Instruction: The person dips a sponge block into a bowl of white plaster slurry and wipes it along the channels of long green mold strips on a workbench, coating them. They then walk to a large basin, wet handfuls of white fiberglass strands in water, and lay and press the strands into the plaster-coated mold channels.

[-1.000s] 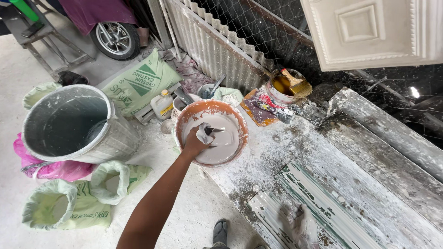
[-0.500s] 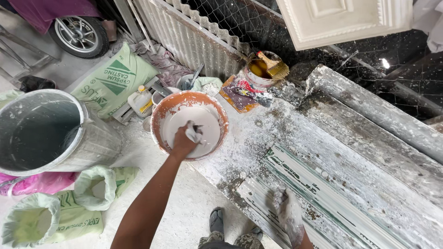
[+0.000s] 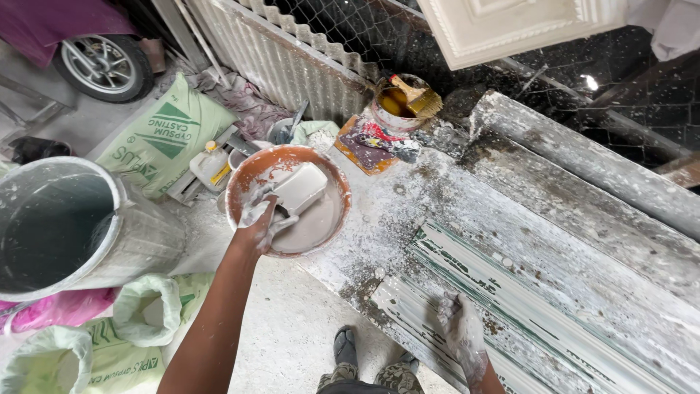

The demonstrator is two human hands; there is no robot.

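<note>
At centre left, the left hand (image 3: 257, 222) grips a white scoop (image 3: 299, 187) inside the orange bowl (image 3: 244, 171). Lower right, the right hand (image 3: 461, 337) lies fingers spread on the plaster-caked mould (image 3: 525, 292).

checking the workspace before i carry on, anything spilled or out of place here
White plaster is splashed and crusted all over the long ribbed mould and bench. The left hand, coated in it, holds a white scoop in the orange bowl of wet mix; the right hand rests on the mould. Nothing looks tipped or broken.
</note>
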